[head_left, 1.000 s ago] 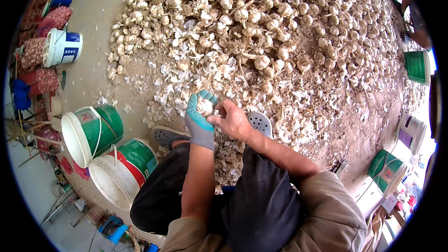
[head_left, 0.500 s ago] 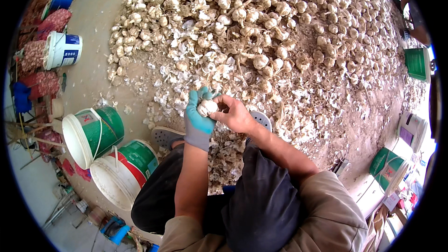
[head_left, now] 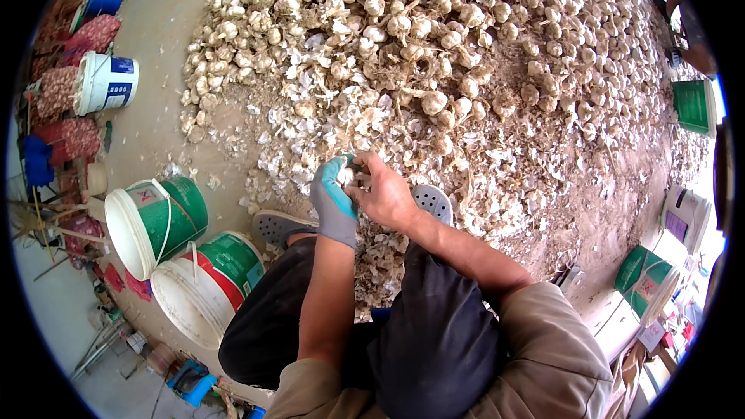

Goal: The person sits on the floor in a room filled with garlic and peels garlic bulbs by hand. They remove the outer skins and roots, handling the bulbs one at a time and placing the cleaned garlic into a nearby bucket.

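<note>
Between my two hands is a white garlic bulb, mostly covered by fingers. My left hand, in a grey and teal work glove, wraps around it from the left. Bare, my right hand presses its bent fingers and thumb onto the bulb from the right. Loose garlic skins cover the floor just beyond both hands. A large heap of garlic bulbs, some with dry stalks and roots, spreads out farther away.
Two green and white buckets, one upper and one lower, lie tipped at my left. A white bucket stands farther left near filled red net sacks. At right are more buckets. My grey clogs flank the skins.
My left hand has turned and closed further round the bulb, its fingers no longer spread upward. My right hand has shifted slightly left over the bulb, hiding more of it.
</note>
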